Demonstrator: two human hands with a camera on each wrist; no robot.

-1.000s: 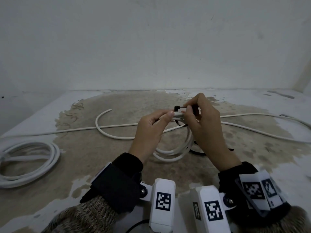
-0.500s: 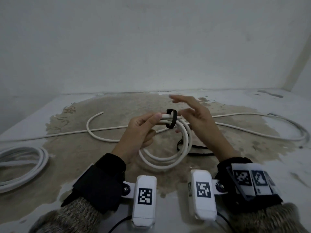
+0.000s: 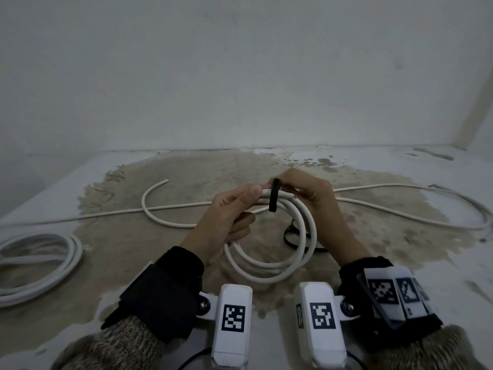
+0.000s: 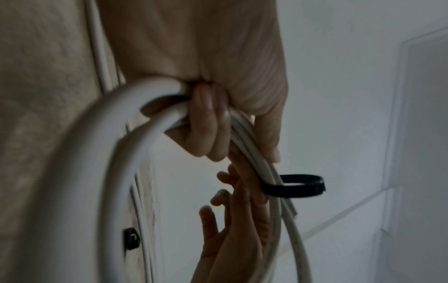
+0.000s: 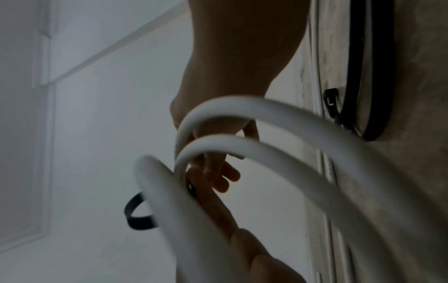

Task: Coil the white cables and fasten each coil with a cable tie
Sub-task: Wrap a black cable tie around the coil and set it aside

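Frame centre: left hand (image 3: 226, 217) grips white cable coil (image 3: 269, 265) at its top. Black cable tie (image 3: 274, 195) loops round strands, axis vertical, just beside right hand (image 3: 306, 193), which pinches it; right is nearer.

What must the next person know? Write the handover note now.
Left hand: grips the small coil at its top.
Right hand: fingers at the black tie; a pinch cannot be confirmed.
Done: coil wound, tie looped round it but slack.
Left: cinch the tie; coil the long loose cable on the table; a spare tie lies there. The bigger coil at far left shows no tie.
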